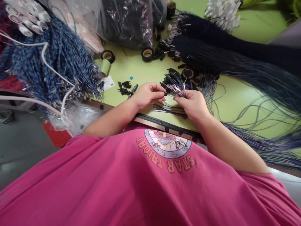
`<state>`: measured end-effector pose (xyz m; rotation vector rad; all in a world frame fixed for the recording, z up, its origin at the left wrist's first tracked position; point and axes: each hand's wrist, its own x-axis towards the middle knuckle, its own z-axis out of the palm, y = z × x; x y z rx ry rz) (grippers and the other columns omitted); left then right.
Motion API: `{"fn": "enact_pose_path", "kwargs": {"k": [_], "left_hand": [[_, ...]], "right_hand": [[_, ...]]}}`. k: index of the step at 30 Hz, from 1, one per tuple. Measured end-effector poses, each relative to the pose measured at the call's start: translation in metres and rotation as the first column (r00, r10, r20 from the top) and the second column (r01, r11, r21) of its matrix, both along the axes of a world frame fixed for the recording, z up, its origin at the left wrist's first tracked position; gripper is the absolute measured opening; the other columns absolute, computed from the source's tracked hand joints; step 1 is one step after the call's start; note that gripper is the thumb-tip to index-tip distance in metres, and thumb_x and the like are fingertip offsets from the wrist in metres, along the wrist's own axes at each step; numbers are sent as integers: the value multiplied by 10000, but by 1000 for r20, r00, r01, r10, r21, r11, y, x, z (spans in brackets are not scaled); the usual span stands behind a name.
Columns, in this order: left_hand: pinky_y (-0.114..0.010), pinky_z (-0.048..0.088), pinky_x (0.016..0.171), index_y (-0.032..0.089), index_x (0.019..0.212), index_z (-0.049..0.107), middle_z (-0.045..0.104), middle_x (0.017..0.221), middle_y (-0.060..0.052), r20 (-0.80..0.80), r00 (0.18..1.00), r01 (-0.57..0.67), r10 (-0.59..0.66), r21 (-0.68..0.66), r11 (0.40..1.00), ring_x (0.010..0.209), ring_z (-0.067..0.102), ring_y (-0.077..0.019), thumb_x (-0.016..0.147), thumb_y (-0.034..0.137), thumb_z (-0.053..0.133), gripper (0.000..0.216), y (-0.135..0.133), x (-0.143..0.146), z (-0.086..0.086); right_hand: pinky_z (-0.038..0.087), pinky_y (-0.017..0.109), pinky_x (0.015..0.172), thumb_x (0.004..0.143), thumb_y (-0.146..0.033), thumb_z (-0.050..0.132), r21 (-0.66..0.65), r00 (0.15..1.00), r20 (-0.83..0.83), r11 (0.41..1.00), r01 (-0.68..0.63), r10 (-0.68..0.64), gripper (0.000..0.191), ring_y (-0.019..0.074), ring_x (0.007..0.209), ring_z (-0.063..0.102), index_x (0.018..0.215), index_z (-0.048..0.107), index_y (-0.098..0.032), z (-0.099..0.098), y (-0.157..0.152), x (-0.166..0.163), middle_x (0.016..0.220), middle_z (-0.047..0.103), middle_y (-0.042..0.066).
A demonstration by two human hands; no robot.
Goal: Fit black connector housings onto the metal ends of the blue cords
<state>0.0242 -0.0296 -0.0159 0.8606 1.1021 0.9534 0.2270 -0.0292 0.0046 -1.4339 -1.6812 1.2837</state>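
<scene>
My right hand (194, 105) is closed around a bunch of thin dark wires (179, 91), whose bare metal terminals fan out above the thumb. Just left of it, my left hand (150, 95) has thumb and fingertips pinched together. Something small and dark shows at those fingertips, too small to name. A pile of black plug housings (172, 77) lies right behind the two hands. More wires (166, 109) run along the table edge beneath them. Several loose black housings (125, 86) lie beyond my left wrist.
Rolls of black tape (147, 54) sit on the green table (131, 66). At the left hangs a thick bundle of blue twisted wires (54, 59) with a white cord (50, 66) across it. A long dark cable bundle (223, 47) covers the right side. Plastic bags (127, 22) stand behind.
</scene>
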Motion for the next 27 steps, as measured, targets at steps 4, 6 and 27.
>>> {"fn": "enact_pose_path", "kwargs": {"k": [4,6,27], "left_hand": [[-231,567,698,121,826,671,691,658,-6,-24,1000,21,-19,64,998,644,689,-105,694,155,804,190,0,-1,-5],[-244,571,712,124,816,677,700,673,-11,-40,999,28,-24,87,996,660,696,-113,684,149,800,182,-2,0,-4],[-292,579,704,120,771,690,720,681,-12,-164,986,24,7,182,983,657,705,-140,603,169,800,208,-4,5,-2]], "right_hand": [[269,273,562,752,-312,634,14,1000,7,1000,-18,18,187,96,571,350,648,603,-160,0,0,0,570,417,-31],[283,272,573,757,-310,623,34,999,20,999,-40,39,186,99,584,366,649,602,-160,0,0,-1,580,434,-28],[292,272,602,783,-321,571,95,992,109,992,-80,70,242,110,627,389,603,509,-171,-7,3,-4,584,415,-32]]}}
